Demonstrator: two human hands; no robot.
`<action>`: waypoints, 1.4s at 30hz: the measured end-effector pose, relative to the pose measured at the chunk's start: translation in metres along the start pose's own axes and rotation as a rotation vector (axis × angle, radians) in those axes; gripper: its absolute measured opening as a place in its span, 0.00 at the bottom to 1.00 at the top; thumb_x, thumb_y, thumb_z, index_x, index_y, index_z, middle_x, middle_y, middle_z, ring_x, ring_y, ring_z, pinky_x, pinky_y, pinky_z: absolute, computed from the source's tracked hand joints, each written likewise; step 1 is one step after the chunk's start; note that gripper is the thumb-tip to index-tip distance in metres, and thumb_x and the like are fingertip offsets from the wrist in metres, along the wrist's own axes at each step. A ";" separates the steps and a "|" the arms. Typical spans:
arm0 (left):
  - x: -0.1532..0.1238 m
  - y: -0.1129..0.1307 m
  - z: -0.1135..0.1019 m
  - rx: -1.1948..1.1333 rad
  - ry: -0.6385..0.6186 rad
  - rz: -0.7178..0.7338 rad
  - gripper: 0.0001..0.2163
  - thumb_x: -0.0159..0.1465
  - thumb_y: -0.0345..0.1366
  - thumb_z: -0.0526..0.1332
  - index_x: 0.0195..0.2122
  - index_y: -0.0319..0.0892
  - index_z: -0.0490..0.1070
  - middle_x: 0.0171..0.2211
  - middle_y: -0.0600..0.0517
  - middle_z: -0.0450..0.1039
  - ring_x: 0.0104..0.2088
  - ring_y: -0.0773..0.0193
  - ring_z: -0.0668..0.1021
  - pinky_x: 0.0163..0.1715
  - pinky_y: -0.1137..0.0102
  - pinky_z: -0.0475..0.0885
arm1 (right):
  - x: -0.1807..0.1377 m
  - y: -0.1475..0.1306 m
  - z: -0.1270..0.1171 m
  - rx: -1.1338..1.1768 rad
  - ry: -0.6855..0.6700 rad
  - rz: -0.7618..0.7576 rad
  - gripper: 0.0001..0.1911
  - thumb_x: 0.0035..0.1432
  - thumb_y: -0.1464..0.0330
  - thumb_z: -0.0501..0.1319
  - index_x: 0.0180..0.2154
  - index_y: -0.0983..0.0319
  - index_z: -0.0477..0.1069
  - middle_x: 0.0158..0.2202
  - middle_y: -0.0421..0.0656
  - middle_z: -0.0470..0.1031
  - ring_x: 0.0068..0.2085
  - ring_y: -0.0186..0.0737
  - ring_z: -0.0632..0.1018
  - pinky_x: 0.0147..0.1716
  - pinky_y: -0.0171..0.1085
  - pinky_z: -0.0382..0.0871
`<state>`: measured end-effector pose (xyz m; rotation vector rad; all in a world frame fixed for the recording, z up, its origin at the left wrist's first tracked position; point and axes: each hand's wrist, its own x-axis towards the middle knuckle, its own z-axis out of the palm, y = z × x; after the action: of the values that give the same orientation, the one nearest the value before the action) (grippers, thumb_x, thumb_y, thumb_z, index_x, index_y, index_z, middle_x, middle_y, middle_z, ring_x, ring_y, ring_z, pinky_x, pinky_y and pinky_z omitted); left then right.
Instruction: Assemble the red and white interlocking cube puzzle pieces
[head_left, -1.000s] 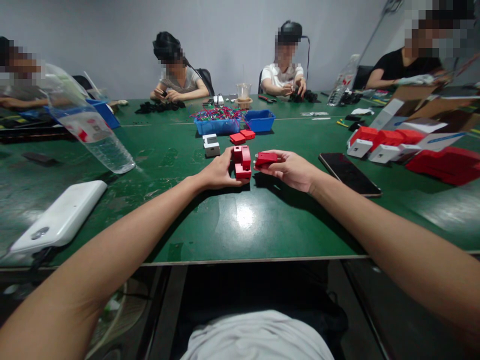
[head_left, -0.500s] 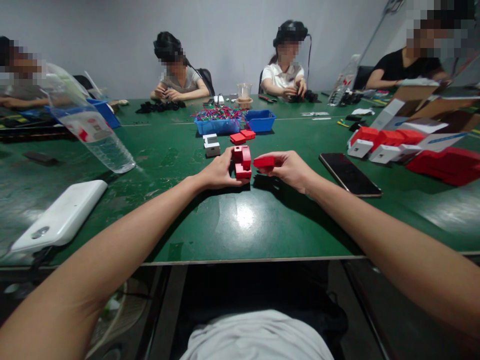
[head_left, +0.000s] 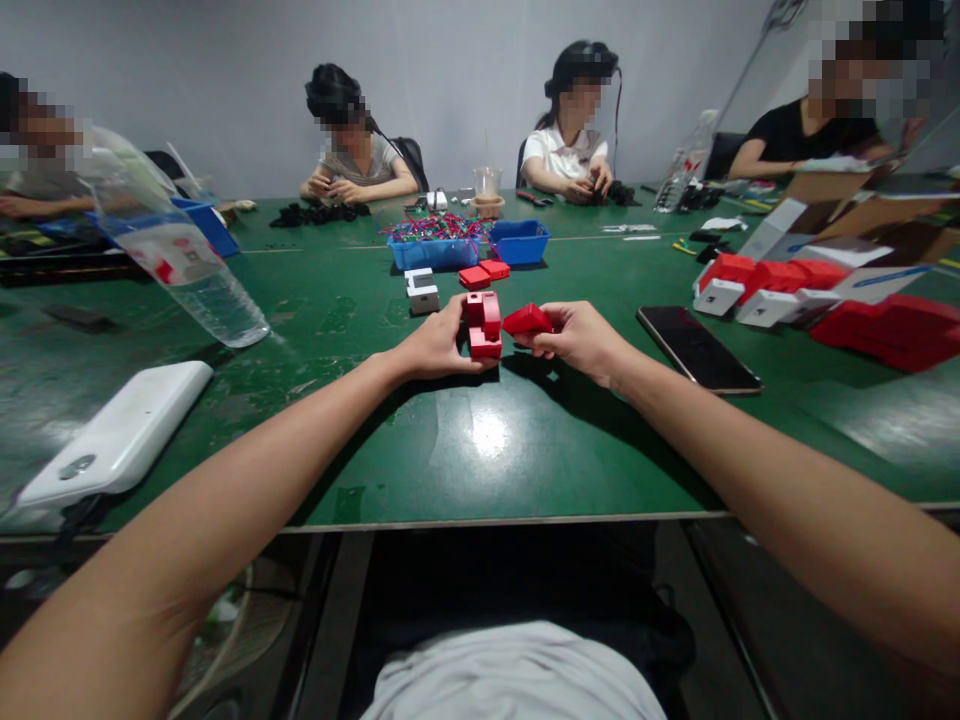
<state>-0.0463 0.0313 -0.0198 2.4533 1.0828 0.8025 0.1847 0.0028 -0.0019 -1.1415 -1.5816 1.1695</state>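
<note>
My left hand (head_left: 435,346) grips a red C-shaped box tray (head_left: 484,324) that stands upright on the green table (head_left: 480,440). My right hand (head_left: 579,338) pinches a small red box piece (head_left: 526,320) just to the right of the tray, tilted and held slightly above the tabletop. The two red parts are close but apart. Two more red pieces (head_left: 484,273) and a white tray (head_left: 422,291) lie a little farther back.
A black phone (head_left: 697,348) lies to the right, with red and white boxes (head_left: 787,285) beyond it. Blue bins (head_left: 469,243) with coloured wires stand behind. A water bottle (head_left: 176,255) and a white device (head_left: 120,435) are at left. Several other people sit around the table.
My right hand has turned the small red piece from flat to tilted and brought it slightly nearer the tray. My left hand and the tray have stayed put.
</note>
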 end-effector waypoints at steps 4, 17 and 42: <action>0.000 0.001 0.000 0.001 -0.008 -0.017 0.44 0.47 0.49 0.71 0.62 0.39 0.54 0.59 0.37 0.67 0.57 0.44 0.74 0.59 0.52 0.68 | -0.001 -0.002 0.002 -0.011 0.026 -0.007 0.10 0.45 0.77 0.69 0.28 0.62 0.70 0.20 0.36 0.72 0.20 0.30 0.71 0.18 0.30 0.60; 0.000 -0.001 0.000 0.013 -0.012 -0.018 0.44 0.48 0.48 0.71 0.61 0.38 0.53 0.58 0.37 0.67 0.57 0.45 0.74 0.59 0.53 0.69 | -0.001 -0.004 0.001 0.082 -0.020 0.045 0.22 0.40 0.87 0.59 0.36 0.61 0.69 0.28 0.38 0.78 0.28 0.37 0.81 0.22 0.30 0.68; 0.000 -0.003 0.002 -0.032 -0.005 0.010 0.44 0.49 0.47 0.72 0.63 0.39 0.54 0.59 0.36 0.66 0.57 0.44 0.74 0.58 0.50 0.69 | -0.001 -0.006 -0.003 0.440 -0.097 0.174 0.23 0.48 0.83 0.69 0.45 0.62 0.71 0.33 0.40 0.79 0.35 0.32 0.82 0.39 0.30 0.78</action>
<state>-0.0469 0.0326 -0.0226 2.4350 1.0491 0.8105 0.1867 0.0012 0.0047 -0.9514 -1.2242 1.6137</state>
